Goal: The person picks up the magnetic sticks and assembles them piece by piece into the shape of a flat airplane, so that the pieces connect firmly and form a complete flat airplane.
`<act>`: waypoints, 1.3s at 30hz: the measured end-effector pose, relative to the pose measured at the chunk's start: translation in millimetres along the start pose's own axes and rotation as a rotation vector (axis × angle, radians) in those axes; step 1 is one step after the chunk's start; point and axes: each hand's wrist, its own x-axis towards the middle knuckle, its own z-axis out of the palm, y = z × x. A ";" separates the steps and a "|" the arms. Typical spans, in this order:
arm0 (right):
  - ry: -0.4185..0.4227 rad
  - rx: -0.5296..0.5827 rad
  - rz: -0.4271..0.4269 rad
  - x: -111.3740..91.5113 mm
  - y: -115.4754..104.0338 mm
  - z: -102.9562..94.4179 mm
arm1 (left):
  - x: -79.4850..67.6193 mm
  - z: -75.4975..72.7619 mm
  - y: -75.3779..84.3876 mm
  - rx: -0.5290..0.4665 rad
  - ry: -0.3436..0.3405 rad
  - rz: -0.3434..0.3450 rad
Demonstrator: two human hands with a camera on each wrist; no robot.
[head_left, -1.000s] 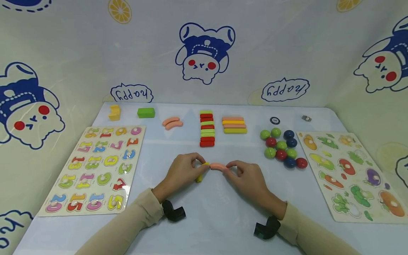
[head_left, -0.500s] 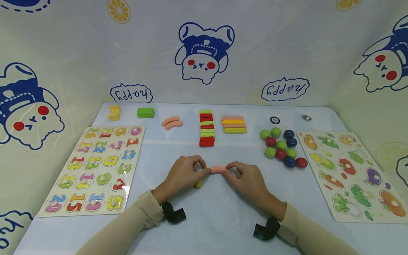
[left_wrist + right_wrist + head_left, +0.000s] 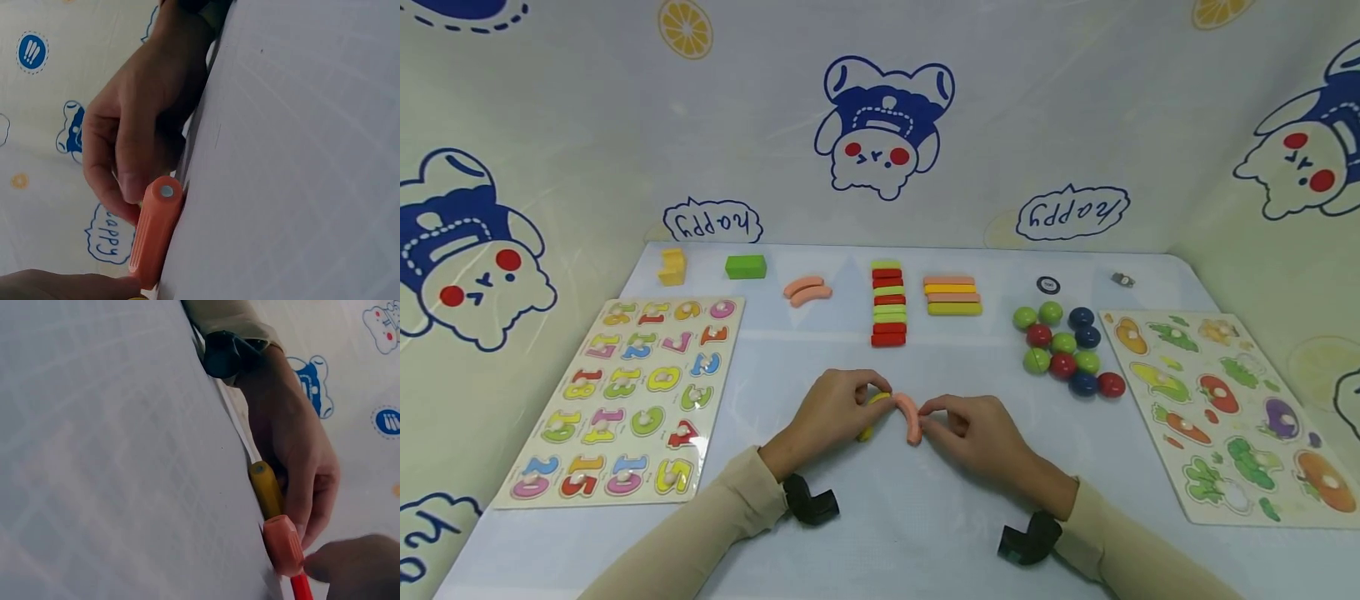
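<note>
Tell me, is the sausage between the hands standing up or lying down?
Lying down: the left wrist view shows the sausage stretched along the table, and the head view shows its long curve.

- Even light is filling the head view.
- Glare is touching the flat, pale rectangular number board (image 3: 651, 450).
- Wrist views are looking dimmer; the bare right hand (image 3: 356, 569) is appearing blurred.
</note>
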 end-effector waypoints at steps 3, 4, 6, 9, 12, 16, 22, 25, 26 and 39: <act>-0.050 0.016 -0.051 -1.1 1.0 0.5 | 0.5 1.3 -0.8 0.002 -0.018 -0.001; -0.066 -0.001 -0.068 -1.0 0.9 0.6 | 0.7 1.6 -1.3 -0.001 -0.026 -0.001; -0.094 -0.046 -0.103 -0.6 0.0 0.6 | 0.9 1.4 -2.3 -0.011 -0.042 -0.003; -0.111 -0.118 -0.155 0.5 -2.2 0.6 | 1.2 -0.4 -4.8 -0.044 -0.048 -0.010; -0.110 -0.141 -0.170 1.7 -4.6 1.0 | 1.3 -3.9 -7.3 -0.069 -0.039 -0.021; -0.111 -0.164 -0.167 2.1 -6.2 2.1 | 2.0 -7.1 -10.2 -0.069 -0.029 -0.027; -0.073 -0.014 -0.092 -0.7 -9.7 -2.2 | 2.7 -7.0 -13.3 -0.058 -0.040 -0.038; -0.058 0.098 -0.028 -1.3 -10.8 -4.8 | 3.7 -7.4 -13.4 -0.055 -0.059 -0.035; -0.058 0.113 -0.009 -1.1 -10.6 -5.1 | 3.9 -7.4 -13.3 -0.054 -0.066 -0.036; -0.114 -0.035 -0.269 -18.6 -37.2 10.3 | 5.1 -8.0 -11.8 -0.053 -0.096 -0.040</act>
